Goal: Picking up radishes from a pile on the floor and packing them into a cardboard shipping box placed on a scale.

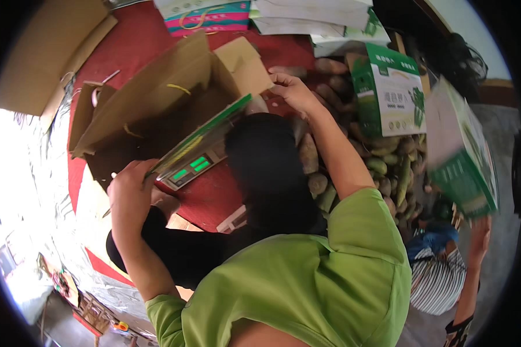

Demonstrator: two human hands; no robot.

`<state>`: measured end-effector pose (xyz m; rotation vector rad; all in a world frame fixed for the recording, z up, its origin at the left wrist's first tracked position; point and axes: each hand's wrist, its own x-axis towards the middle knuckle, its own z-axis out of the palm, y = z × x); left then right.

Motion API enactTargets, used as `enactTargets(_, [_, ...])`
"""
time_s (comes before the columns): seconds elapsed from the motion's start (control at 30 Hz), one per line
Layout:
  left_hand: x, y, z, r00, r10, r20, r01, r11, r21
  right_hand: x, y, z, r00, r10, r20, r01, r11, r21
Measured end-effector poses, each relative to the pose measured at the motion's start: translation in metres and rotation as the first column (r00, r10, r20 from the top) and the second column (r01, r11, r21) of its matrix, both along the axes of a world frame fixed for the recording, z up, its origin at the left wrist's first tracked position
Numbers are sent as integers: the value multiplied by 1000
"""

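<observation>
An open cardboard box (pixel 156 124) with brown inner walls and raised flaps tilts in front of me. My left hand (pixel 132 188) is closed around its near left corner. A thin dark thing pokes out by that hand; I cannot make out what it is. At the far right, my right hand (pixel 295 92) pinches the corner of a flap (pixel 246 61). The box stands over a digital scale (pixel 194 170) with lit green digits, which its near green-edged wall partly hides. The box's bottom is in shadow.
Root vegetables (pixel 382 168) lie heaped at the right, beside a green and white carton (pixel 393 95). Farther right, another person's hand (pixel 479 237) is at a blurred carton (pixel 466 156). Flat packaging (pixel 307 17) lies at the back on the red cloth (pixel 208 199).
</observation>
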<state>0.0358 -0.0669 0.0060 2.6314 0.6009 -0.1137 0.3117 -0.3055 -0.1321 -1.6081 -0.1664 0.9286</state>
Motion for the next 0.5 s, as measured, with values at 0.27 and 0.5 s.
enactTargets(0.27, [1,-5,-8,999,-21,37,18,997,76,-66,-131,-120,954,10,301,81,955,-286])
enactTargets(0.5, [-4,-9,-11,996,-49,73,43,996,74,-101,-268,-170,942,-187,280,326,709,-625])
